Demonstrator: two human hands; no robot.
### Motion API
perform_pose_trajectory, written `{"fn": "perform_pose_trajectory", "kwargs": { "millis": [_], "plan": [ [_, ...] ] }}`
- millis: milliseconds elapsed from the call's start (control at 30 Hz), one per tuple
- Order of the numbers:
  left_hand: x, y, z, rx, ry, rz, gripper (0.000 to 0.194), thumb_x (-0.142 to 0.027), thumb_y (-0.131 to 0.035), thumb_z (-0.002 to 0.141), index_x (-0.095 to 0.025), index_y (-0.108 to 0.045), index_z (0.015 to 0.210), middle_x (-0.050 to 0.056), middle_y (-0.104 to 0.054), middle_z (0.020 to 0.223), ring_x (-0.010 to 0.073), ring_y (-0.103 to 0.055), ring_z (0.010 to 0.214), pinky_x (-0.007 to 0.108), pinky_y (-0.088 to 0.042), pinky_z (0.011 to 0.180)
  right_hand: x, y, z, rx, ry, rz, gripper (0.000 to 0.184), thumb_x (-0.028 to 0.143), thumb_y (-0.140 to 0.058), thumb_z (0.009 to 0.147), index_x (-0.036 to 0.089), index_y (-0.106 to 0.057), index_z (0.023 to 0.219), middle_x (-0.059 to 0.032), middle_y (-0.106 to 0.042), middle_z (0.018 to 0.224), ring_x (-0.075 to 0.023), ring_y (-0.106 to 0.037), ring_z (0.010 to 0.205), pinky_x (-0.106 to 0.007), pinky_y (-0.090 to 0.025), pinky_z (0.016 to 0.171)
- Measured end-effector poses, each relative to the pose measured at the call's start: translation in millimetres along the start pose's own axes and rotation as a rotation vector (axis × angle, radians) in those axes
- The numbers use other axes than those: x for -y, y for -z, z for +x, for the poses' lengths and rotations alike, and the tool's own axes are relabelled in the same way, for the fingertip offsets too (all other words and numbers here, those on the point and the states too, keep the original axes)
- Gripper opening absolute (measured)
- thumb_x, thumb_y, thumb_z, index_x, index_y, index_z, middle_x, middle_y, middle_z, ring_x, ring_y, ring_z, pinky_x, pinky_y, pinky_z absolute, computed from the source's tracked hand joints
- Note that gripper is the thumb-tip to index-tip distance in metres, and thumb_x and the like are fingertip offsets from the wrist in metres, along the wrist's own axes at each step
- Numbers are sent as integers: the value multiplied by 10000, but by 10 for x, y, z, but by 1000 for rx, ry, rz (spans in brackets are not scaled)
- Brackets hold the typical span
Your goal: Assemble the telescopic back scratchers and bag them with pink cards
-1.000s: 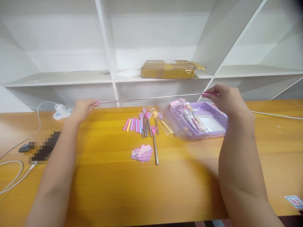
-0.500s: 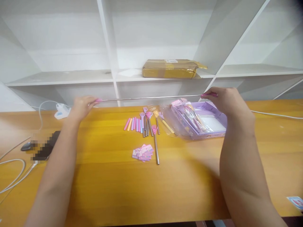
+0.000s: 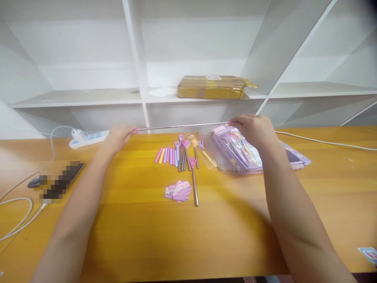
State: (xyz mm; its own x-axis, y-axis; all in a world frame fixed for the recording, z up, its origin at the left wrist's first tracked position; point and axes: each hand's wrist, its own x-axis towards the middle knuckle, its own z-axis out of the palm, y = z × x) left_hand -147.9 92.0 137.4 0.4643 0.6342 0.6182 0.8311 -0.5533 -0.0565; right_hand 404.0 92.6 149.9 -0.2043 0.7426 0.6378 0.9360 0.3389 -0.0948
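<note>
A thin metal telescopic back scratcher (image 3: pixel 182 126) stretches level between my hands, above the back edge of the table. My left hand (image 3: pixel 120 136) is closed on its pink left end, and my right hand (image 3: pixel 249 125) is closed on the pink right end. Below the rod lie several small claw-headed back scratchers (image 3: pixel 184 155) with metal shafts. One with a pink claw (image 3: pixel 193 162) lies nearer to me, apart from the bunch. A row of coloured handle sleeves (image 3: pixel 167 156) is to their left. Pink printed cards (image 3: pixel 178 191) are fanned out in front.
At the right, a purple box (image 3: pixel 253 169) carries plastic-wrapped back scratchers (image 3: pixel 240 147). A taped cardboard carton (image 3: pixel 212 87) sits on the white shelf. To the left are a power strip (image 3: pixel 90 138), a phone (image 3: pixel 63 182), a mouse (image 3: pixel 33 182) and white cables (image 3: pixel 29 208).
My hands have come closer together, the left moving right and the right moving left. The metal rod between them is shorter. Things on the table have stayed put.
</note>
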Motion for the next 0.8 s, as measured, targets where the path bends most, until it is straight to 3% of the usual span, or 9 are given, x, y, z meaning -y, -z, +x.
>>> {"fn": "perform_pose_trajectory", "kwargs": {
  "millis": [167,333,467,600,800],
  "plan": [
    [-371,-186,68,76,-81,-91,333,-346,-483,1124,-223,-789,1166,124,-828,1137,257,-775,1000,381,-593,899,439,-273,-36,11,175,44,282,335,-588,1081,229,-850,1090,-92,-853,1088,-259,-775,978,-326,-484,816],
    [-695,-307,115,127,-185,-146,308,-195,-442,1121,-177,-738,1202,135,-817,1135,232,-788,1032,347,-606,890,951,-485,-104,98,402,-8,311,172,-517,1073,175,-823,1127,-108,-819,923,-219,-698,819,-311,-352,695],
    [-821,-409,110,112,-228,-179,288,-167,-454,1110,-186,-729,1189,129,-804,1125,217,-780,1018,336,-603,890,1211,-541,-151,107,444,-14,328,132,-481,1080,160,-808,1096,-98,-793,877,-207,-659,787,-320,-307,676],
    [-944,-560,85,174,-292,-161,274,-211,-472,1111,-187,-743,1142,104,-763,972,205,-727,862,318,-568,798,1441,-576,-224,220,538,7,270,165,-528,1095,161,-796,1063,-107,-816,936,-210,-685,828,-329,-302,674],
    [-970,-600,73,313,-283,-125,291,-257,-464,1120,-193,-747,1131,86,-721,966,193,-659,771,312,-497,700,1539,-599,-238,362,455,6,275,371,-574,1133,194,-777,1079,-83,-817,951,-198,-666,751,-323,-258,643]
  ]
}}
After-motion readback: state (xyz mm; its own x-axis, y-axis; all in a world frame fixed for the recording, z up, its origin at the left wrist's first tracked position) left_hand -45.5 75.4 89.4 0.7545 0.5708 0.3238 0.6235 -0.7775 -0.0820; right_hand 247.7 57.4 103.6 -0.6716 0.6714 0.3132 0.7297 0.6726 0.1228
